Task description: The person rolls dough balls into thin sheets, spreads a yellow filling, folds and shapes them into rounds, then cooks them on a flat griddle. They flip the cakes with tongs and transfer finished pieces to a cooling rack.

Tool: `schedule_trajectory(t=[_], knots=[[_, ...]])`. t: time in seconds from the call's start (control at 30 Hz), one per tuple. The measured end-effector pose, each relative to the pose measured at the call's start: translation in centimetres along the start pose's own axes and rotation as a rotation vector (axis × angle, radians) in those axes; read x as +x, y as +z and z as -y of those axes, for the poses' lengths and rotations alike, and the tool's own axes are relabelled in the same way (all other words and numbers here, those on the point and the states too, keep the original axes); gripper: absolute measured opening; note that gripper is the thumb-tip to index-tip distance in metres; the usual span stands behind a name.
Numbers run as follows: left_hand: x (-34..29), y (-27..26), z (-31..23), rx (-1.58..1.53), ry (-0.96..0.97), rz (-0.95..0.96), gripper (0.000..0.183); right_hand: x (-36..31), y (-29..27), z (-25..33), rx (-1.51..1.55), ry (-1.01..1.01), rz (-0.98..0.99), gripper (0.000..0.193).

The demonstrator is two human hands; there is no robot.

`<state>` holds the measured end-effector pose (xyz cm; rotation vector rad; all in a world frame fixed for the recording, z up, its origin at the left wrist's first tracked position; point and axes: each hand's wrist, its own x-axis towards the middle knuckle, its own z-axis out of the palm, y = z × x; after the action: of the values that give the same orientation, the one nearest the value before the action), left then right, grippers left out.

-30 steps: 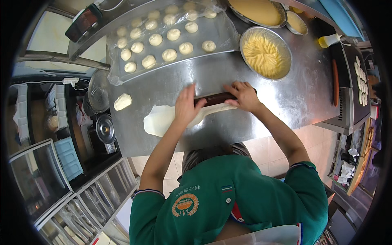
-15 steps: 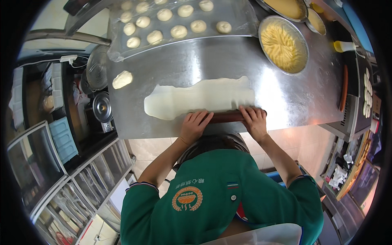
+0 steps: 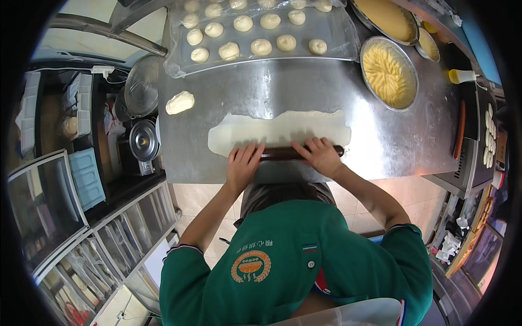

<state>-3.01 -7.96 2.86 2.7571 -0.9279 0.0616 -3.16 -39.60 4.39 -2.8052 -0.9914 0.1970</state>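
A dark wooden rolling pin [image 3: 280, 154] lies along the near edge of a wide, thin sheet of pale dough [image 3: 280, 126]. My left hand [image 3: 243, 167] is closed over the pin's left end, its fingers bent across the top. My right hand [image 3: 322, 157] grips the pin towards the right, and the rounded right tip sticks out past it. The sheet's far edge is wavy, and its left end is rounded. Off to the left, a single lump of dough [image 3: 180, 102] sits on the metal table [image 3: 217, 92].
Several dough balls [image 3: 261, 47] rest on a plastic-lined tray [image 3: 293, 57] at the back. A metal bowl of yellow shreds or strips [image 3: 389, 73] stands back right, beside a bowl of yellow mixture [image 3: 385, 19]. A reddish stick [image 3: 460, 127] lies near the table's right edge.
Both hands and the rolling pin have moved left and slightly away from me over the dough sheet. The pin's right tip now shows beyond my right hand. The whole view has shifted a little.
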Motion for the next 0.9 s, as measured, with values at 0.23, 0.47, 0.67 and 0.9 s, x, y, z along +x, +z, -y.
schedule_trajectory(t=[0.23,0.47,0.67,0.9], knots=[[16.5,0.2,6.7,-0.083,-0.17,-0.182,0.08,9.9,-0.6,-5.0,-0.06,0.054,-0.126,0.067],[8.6,-2.2,13.4,-0.113,-0.282,-0.163,0.08,15.0,1.8,6.3,-0.043,-0.012,-0.192,0.058],[-8.0,-2.9,8.4,-0.165,-0.325,-0.067,0.084,13.0,2.6,11.1,0.079,-0.264,-0.171,0.055],[-0.1,-2.3,12.4,-0.14,-0.314,-0.121,0.074,16.3,1.9,7.9,0.004,-0.102,-0.141,0.065]])
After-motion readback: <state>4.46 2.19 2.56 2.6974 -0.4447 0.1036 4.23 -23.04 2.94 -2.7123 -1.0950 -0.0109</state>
